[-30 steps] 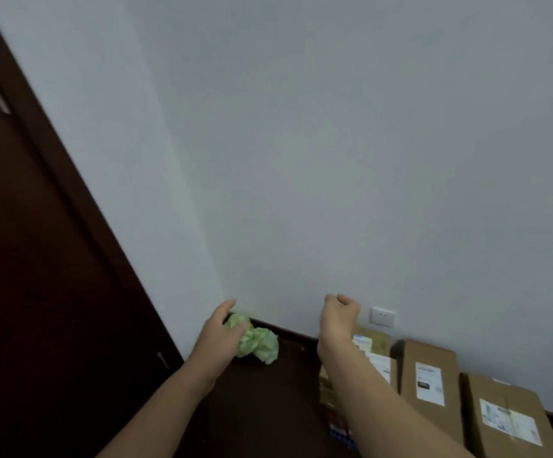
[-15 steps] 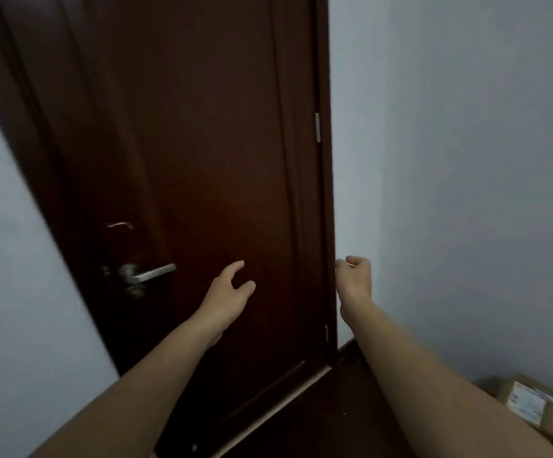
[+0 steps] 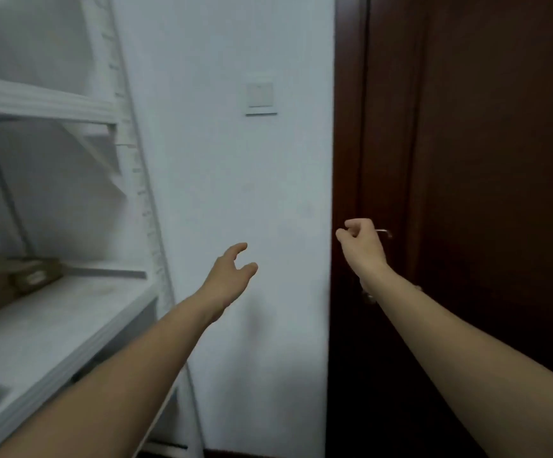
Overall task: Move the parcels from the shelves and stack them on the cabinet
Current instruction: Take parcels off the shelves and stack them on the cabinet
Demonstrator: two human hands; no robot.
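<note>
At 9 o'clock: white metal shelves (image 3: 70, 325), new to the view since half a second ago, when only the door and wall showed. One brown parcel (image 3: 17, 279) lies flat on the middle shelf board, toward its back and left, blurred; its label cannot be read. An upper shelf board runs above it at 10 o'clock.

At 12 o'clock: pale wall (image 3: 235, 193) with a light switch (image 3: 259, 94), also newly in view.

At 3 o'clock: dark brown door (image 3: 483, 193), which filled the centre half a second ago and now stands at the right edge. Its metal handle (image 3: 383, 231) shows just behind the right hand.

Left hand (image 3: 232, 274), near centre: reaching forward in front of the wall, fingers spread and relaxed, holding nothing, apart from the shelves; posture much as before.

Right hand (image 3: 361, 241), at 2 o'clock: raised in front of the door edge, fingers curled into a loose fist, nothing in it, as in the earlier views.
</note>
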